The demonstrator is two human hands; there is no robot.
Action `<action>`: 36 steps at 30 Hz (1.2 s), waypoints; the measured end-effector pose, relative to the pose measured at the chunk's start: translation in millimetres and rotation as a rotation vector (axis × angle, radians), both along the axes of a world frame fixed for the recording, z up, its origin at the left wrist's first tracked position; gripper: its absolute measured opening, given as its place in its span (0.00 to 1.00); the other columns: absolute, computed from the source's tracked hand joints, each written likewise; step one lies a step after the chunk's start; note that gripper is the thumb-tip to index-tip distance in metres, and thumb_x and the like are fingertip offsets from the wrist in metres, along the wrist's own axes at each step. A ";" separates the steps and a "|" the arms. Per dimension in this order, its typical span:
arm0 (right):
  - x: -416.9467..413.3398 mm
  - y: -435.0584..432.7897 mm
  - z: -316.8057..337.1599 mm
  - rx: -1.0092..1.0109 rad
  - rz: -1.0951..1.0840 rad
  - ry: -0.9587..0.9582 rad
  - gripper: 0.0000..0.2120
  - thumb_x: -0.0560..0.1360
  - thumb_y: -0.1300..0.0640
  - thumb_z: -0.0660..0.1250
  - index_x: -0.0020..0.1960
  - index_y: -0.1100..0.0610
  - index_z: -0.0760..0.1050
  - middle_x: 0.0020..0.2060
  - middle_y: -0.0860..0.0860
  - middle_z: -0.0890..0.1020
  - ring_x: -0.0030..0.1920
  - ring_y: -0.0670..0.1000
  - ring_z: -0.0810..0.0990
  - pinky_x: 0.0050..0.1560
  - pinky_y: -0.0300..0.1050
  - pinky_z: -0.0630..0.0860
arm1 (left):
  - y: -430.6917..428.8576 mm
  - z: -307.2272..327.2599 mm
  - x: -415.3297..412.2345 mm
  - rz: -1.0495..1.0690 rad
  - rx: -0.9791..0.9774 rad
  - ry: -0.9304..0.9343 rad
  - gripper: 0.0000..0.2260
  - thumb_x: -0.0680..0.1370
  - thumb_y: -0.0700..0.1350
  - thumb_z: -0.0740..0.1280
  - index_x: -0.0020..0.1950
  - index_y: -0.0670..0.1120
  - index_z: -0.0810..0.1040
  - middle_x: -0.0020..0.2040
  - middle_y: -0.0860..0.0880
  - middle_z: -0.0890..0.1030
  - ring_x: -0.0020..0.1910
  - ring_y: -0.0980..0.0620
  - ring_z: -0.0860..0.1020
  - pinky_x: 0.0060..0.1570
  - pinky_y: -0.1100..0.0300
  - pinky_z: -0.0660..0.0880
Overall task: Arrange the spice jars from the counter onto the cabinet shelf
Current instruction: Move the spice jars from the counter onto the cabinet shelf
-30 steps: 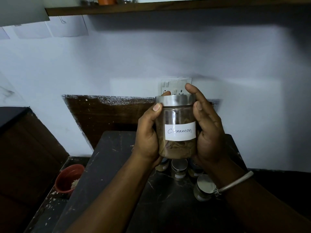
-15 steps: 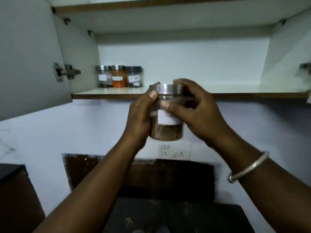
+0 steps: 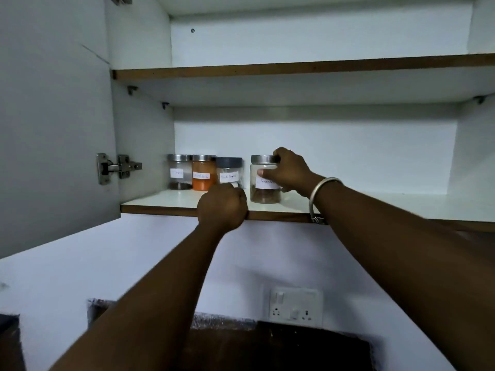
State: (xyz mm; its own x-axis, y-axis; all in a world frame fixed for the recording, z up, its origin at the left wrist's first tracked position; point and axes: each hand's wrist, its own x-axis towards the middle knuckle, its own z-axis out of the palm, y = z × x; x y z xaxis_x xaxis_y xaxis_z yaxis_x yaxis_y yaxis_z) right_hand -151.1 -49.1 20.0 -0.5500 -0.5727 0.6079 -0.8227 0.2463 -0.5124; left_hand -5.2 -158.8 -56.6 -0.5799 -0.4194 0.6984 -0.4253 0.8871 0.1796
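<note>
- Gripping the jar [image 3: 265,180], the right hand [image 3: 290,171] has its thumb curled across the white label and its fingers bent round the steel lid.
- The jar is clear with a shiny metal lid and brown spice filling its lower part. The writing on its label is too blurred to read.
- It stands upright on the shelf [image 3: 166,200], close to the shelf's front edge.
- The left hand [image 3: 222,207] is curled into a fist at the shelf's front edge, with nothing visibly held.
- Three more jars stand at the shelf's left end, towards the back. They are a steel-lidded jar [image 3: 179,171] with dark contents, an orange jar [image 3: 203,172] and a dark-lidded jar [image 3: 229,172], side by side.
- The shelf is a white board with a brown edge inside a white cupboard, and an upper shelf [image 3: 294,68] sits above it.
- An open cupboard door [image 3: 53,129] hangs to the shelf's left on a metal hinge [image 3: 117,167].
- Below the shelf is a pale wall with a wall socket [image 3: 294,305].
</note>
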 end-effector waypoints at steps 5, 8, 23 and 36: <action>-27.5 -52.9 10.4 0.109 -0.074 0.025 0.23 0.72 0.49 0.78 0.59 0.61 0.75 0.56 0.58 0.82 0.56 0.60 0.82 0.54 0.59 0.83 | -10.2 -1.6 -6.7 -0.008 -0.097 -0.002 0.16 0.83 0.48 0.57 0.58 0.52 0.84 0.57 0.47 0.82 0.58 0.43 0.79 0.50 0.49 0.79; -39.0 -79.2 12.9 0.148 -0.102 0.043 0.25 0.73 0.51 0.77 0.62 0.63 0.75 0.60 0.60 0.81 0.60 0.62 0.81 0.57 0.59 0.81 | -13.9 -4.7 -9.2 -0.004 -0.130 -0.002 0.16 0.83 0.49 0.57 0.59 0.52 0.83 0.59 0.47 0.81 0.59 0.43 0.78 0.48 0.51 0.76; -39.2 -93.9 8.4 0.191 -0.053 -0.106 0.46 0.80 0.54 0.70 0.82 0.60 0.40 0.75 0.61 0.69 0.72 0.63 0.73 0.71 0.57 0.71 | -19.4 -6.6 -14.2 -0.012 -0.128 0.026 0.15 0.80 0.49 0.58 0.56 0.52 0.84 0.55 0.49 0.82 0.57 0.44 0.78 0.43 0.54 0.71; 23.9 6.7 -14.6 0.280 0.144 -0.517 0.11 0.78 0.48 0.72 0.43 0.51 0.74 0.41 0.45 0.75 0.39 0.41 0.73 0.44 0.31 0.74 | 0.6 5.7 5.1 -0.106 0.105 0.009 0.15 0.79 0.49 0.59 0.61 0.55 0.82 0.60 0.47 0.84 0.60 0.41 0.81 0.52 0.50 0.76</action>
State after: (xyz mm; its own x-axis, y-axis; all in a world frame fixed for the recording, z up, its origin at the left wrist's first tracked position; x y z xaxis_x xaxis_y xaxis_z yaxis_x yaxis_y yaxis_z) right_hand -127.2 -42.4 5.4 -0.6387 -0.7631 0.0983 -0.5198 0.3338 -0.7864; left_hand -0.1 -158.2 -50.9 -0.6183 -0.4273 0.6596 -0.3284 0.9030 0.2770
